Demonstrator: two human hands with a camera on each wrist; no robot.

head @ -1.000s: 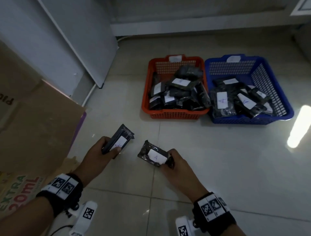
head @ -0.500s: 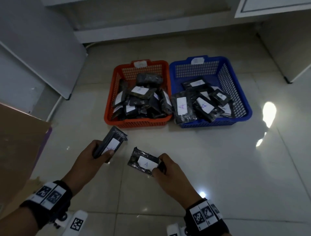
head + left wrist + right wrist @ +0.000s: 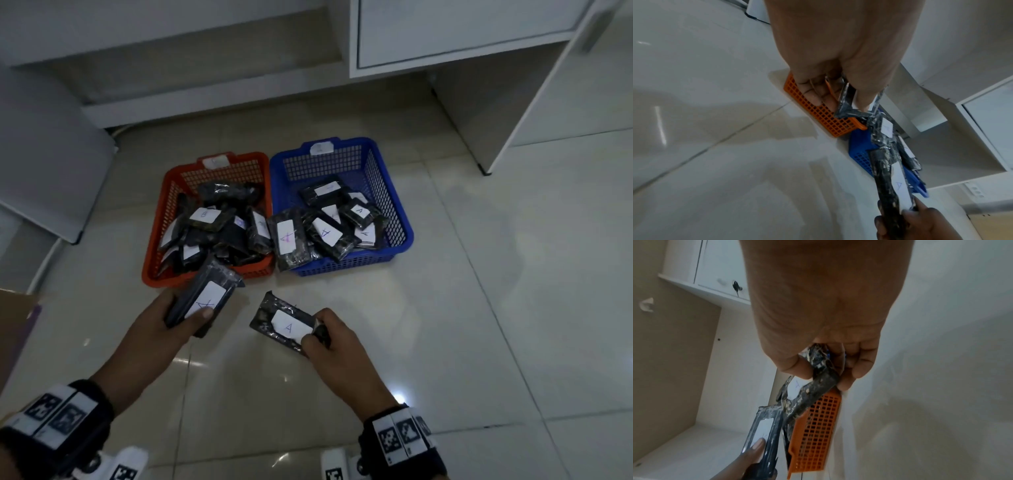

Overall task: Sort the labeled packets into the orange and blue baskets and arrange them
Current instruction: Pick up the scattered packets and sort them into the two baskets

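Pale glossy floor tiles (image 3: 496,291) run under white cabinets (image 3: 445,31). The orange basket (image 3: 156,257) and blue basket (image 3: 394,205) sit touching, now further from the hands than a second ago. The left hand (image 3: 161,329) clamps an A-labelled packet (image 3: 205,294) over the orange rim; the right hand (image 3: 337,346) pinches another A packet (image 3: 284,323) above the floor. Basket tags are unreadable

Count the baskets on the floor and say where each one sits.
2. The orange basket sits on the left and the blue basket on the right, their sides close together on the tiled floor, both holding black labeled packets. No other basket shows.
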